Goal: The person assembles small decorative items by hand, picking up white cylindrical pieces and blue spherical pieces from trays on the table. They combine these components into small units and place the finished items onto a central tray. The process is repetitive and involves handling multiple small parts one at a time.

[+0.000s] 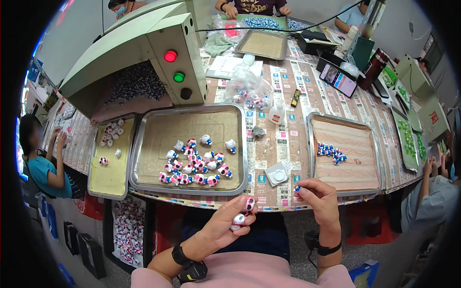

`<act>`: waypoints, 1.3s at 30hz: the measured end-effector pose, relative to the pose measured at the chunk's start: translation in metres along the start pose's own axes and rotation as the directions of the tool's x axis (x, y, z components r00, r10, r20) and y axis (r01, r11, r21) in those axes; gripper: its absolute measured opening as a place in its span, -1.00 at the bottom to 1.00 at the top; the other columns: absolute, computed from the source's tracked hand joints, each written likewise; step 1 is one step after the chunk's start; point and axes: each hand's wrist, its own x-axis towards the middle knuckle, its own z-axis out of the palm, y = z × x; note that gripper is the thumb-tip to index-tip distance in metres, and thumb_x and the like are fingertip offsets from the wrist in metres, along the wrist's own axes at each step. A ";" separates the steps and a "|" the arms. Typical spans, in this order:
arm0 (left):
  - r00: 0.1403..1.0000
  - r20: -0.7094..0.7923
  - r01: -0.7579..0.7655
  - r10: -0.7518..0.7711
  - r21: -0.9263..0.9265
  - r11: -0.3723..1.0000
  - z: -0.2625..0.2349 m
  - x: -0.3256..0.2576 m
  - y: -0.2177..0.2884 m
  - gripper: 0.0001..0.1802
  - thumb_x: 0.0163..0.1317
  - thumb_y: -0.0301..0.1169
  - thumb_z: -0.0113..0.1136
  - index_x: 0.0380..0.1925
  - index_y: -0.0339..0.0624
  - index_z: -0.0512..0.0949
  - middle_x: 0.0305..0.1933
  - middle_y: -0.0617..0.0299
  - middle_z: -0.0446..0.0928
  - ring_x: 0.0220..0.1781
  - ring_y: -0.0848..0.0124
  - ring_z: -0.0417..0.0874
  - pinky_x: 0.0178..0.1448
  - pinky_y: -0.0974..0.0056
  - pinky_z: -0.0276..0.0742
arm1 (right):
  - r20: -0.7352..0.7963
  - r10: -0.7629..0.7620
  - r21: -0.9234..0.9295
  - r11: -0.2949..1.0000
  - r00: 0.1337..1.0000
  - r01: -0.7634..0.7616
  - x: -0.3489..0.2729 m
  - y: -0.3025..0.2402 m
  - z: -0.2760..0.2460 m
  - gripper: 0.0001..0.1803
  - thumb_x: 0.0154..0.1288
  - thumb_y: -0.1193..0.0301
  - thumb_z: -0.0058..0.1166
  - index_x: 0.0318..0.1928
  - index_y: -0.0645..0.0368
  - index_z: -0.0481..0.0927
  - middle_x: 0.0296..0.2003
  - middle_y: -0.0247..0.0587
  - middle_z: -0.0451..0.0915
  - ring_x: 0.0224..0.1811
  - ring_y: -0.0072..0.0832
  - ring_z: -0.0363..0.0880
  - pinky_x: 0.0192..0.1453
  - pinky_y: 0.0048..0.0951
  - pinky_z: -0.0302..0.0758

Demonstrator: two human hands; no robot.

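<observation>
My left hand [218,225] is closed around two small toy figure heads: a pink and white one [249,205] at the fingertips and a mostly white one [238,220] below it. To the right, my right hand [322,201] pinches a tiny blue figure part [297,188] between thumb and fingers, above the table's front edge. Beyond my left hand lies a metal tray [158,137] with several pink, white and blue figures [194,165] grouped in it. A second tray [355,180], past my right hand, holds a cluster of small blue and white parts [331,152].
A narrow yellow tray [106,177] with white pieces sits far left, beside a machine [129,53] with red and green buttons. A white bottle [277,114], a white block [277,174], a bag of figures [248,91] and a phone [338,80] are on the table. Other people work around it.
</observation>
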 end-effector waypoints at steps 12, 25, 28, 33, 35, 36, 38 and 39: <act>0.996 -0.068 -0.040 0.054 0.186 0.982 0.003 -0.006 -0.009 -0.67 0.44 -0.25 0.06 0.07 -0.22 0.44 -0.22 0.25 0.48 -0.40 0.63 0.43 -0.60 0.57 0.20 | 0.054 -0.395 -0.646 0.686 0.917 0.334 0.028 0.001 0.033 -0.83 0.15 0.61 0.24 -0.20 0.27 0.69 -0.29 -0.17 0.63 -0.29 -0.50 0.61 -0.30 -0.54 0.51; 0.998 -0.041 -0.043 0.050 0.154 0.987 -0.004 -0.006 -0.008 -0.62 0.43 -0.35 0.05 0.18 -0.26 0.39 -0.08 0.13 0.52 -0.37 0.58 0.46 -0.58 0.53 0.22 | 0.216 -0.524 -0.775 0.421 0.824 0.471 0.043 0.006 0.035 -0.85 0.06 0.59 0.28 -0.29 0.23 0.70 -0.36 -0.15 0.65 -0.29 -0.29 0.57 -0.24 -0.39 0.50; 0.998 -0.033 -0.056 0.062 0.157 0.986 -0.007 -0.003 -0.009 -0.63 0.43 -0.36 0.05 0.17 -0.25 0.40 -0.03 0.14 0.54 -0.37 0.59 0.46 -0.58 0.54 0.23 | 0.158 -0.474 -0.711 0.555 0.866 0.433 0.035 0.003 0.039 -0.85 0.08 0.61 0.27 -0.27 0.24 0.71 -0.34 -0.16 0.64 -0.30 -0.39 0.58 -0.24 -0.46 0.50; 0.995 -0.040 -0.088 0.096 0.159 0.983 -0.007 0.000 -0.011 -0.66 0.43 -0.36 0.06 0.15 -0.22 0.40 -0.07 0.18 0.54 -0.36 0.60 0.47 -0.57 0.55 0.24 | 0.123 -0.239 -0.453 0.850 0.963 0.269 0.003 -0.015 0.051 -0.84 0.12 0.64 0.25 -0.24 0.29 0.70 -0.27 -0.18 0.63 -0.28 -0.57 0.57 -0.19 -0.57 0.50; 0.995 -0.033 -0.090 0.096 0.150 0.985 -0.007 0.000 -0.012 -0.67 0.43 -0.37 0.06 0.14 -0.20 0.41 -0.13 0.21 0.53 -0.37 0.60 0.47 -0.57 0.54 0.24 | 0.166 -0.258 -0.389 0.870 0.952 0.303 -0.005 -0.014 0.055 -0.81 0.12 0.64 0.28 -0.21 0.32 0.69 -0.24 -0.19 0.62 -0.26 -0.58 0.57 -0.18 -0.58 0.49; 0.995 -0.029 -0.091 0.096 0.146 0.985 -0.007 0.000 -0.012 -0.67 0.43 -0.37 0.06 0.14 -0.19 0.41 -0.17 0.22 0.52 -0.37 0.60 0.47 -0.57 0.54 0.24 | 0.165 -0.246 -0.351 0.890 0.955 0.290 -0.009 -0.012 0.057 -0.81 0.12 0.64 0.29 -0.20 0.32 0.69 -0.23 -0.19 0.62 -0.26 -0.58 0.57 -0.18 -0.58 0.49; 0.996 -0.019 -0.079 0.083 0.153 0.985 -0.007 0.000 -0.012 -0.68 0.43 -0.37 0.06 0.14 -0.17 0.41 -0.22 0.25 0.50 -0.37 0.59 0.47 -0.57 0.54 0.25 | 0.169 -0.226 -0.305 0.914 0.959 0.269 -0.012 -0.009 0.057 -0.79 0.12 0.62 0.31 -0.19 0.32 0.69 -0.19 -0.17 0.61 -0.25 -0.56 0.57 -0.17 -0.58 0.49; 0.997 -0.014 -0.074 0.077 0.156 0.985 -0.007 0.000 -0.012 -0.68 0.43 -0.37 0.06 0.14 -0.16 0.42 -0.25 0.26 0.48 -0.37 0.59 0.47 -0.57 0.53 0.25 | 0.167 -0.228 -0.293 0.917 0.959 0.269 -0.012 -0.008 0.058 -0.79 0.13 0.60 0.31 -0.18 0.29 0.70 -0.22 -0.18 0.63 -0.27 -0.57 0.57 -0.19 -0.58 0.49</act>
